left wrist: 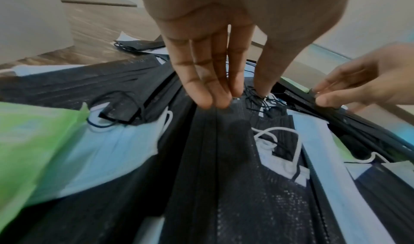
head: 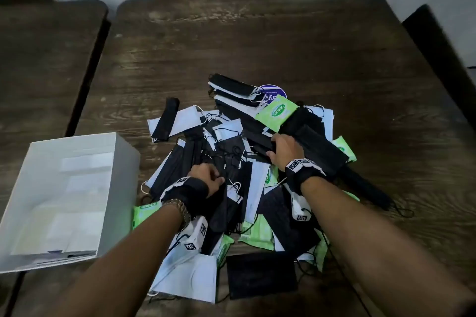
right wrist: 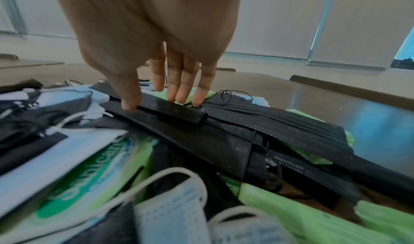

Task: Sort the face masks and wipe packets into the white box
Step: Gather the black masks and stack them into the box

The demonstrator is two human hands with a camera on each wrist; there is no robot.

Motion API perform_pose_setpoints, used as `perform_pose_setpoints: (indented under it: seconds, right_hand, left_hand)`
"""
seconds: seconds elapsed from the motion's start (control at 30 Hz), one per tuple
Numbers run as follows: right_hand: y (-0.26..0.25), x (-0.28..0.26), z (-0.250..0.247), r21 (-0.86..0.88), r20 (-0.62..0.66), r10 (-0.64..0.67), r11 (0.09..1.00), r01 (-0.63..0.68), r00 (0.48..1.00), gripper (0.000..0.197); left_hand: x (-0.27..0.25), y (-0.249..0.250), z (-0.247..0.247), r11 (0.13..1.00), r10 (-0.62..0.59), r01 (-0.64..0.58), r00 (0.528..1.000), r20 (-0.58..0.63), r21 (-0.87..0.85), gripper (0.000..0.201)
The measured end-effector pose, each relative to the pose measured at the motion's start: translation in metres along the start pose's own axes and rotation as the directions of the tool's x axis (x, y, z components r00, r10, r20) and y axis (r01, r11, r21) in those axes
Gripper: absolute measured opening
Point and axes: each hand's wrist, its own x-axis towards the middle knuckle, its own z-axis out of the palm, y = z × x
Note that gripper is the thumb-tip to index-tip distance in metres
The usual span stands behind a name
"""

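A loose pile of black face masks (head: 231, 162), white-and-blue masks (head: 185, 117) and green wipe packets (head: 277, 112) lies mid-table. The white box (head: 121, 188) stands open to the pile's left. My right hand (head: 271, 148) pinches a folded black mask (right wrist: 179, 111) near the top of the pile, thumb on its near side and fingers (right wrist: 181, 95) on the far side. My left hand (left wrist: 248, 93) reaches down with straight fingers (left wrist: 201, 92); their tips touch a flat black mask (left wrist: 224, 141) beside a tangle of black ear loops (left wrist: 257, 102). It holds nothing.
The pile sits on a dark wooden table (head: 231, 46), and a second table (head: 38, 59) adjoins on the left. A purple round packet (head: 273, 91) lies at the pile's far edge. A dark chair back (head: 438, 54) stands at the right. Bare wood stretches beyond the pile.
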Motion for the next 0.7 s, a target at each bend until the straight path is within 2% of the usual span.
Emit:
perform_pose_setpoints:
  seconds: [0.13,0.23,0.4,0.47,0.53,0.6,0.7]
  right_hand:
    - [0.007,0.014,0.008,-0.056,0.044,0.007,0.998,-0.004,0.999,0.051]
    - [0.012,0.018,0.017,-0.093,0.022,-0.023,0.995,0.025,0.999,0.043]
    - [0.018,0.02,0.019,-0.09,-0.127,-0.069,0.994,0.058,0.99,0.026]
    - [0.02,0.017,0.013,0.004,-0.215,-0.066,0.998,0.068,0.974,0.025]
    - [0.024,0.01,0.004,0.208,-0.297,-0.043,0.972,0.108,0.954,0.022]
    - [0.027,0.0,-0.006,0.413,-0.306,-0.015,0.899,0.147,0.952,0.018]
    - [0.028,-0.011,-0.013,0.61,-0.244,0.016,0.78,0.14,0.97,0.015]
  left_hand:
    - [0.013,0.01,0.0,1.0,0.014,-0.013,1.0,0.008,-0.005,0.014]
    - [0.025,0.02,-0.001,0.999,0.034,-0.034,0.999,0.001,-0.023,0.012]
    - [0.036,0.038,-0.004,0.986,0.094,-0.096,0.995,-0.02,-0.138,0.008]
    - [0.041,0.046,-0.003,0.964,0.099,-0.105,0.994,-0.033,-0.246,0.009]
    - [0.048,0.055,-0.002,0.903,0.097,-0.093,0.995,-0.01,-0.419,0.014]
    - [0.051,0.066,-0.004,0.822,0.113,-0.064,0.992,0.051,-0.566,0.026]
    - [0.052,0.078,-0.004,0.731,0.167,-0.057,0.981,0.098,-0.68,0.058]
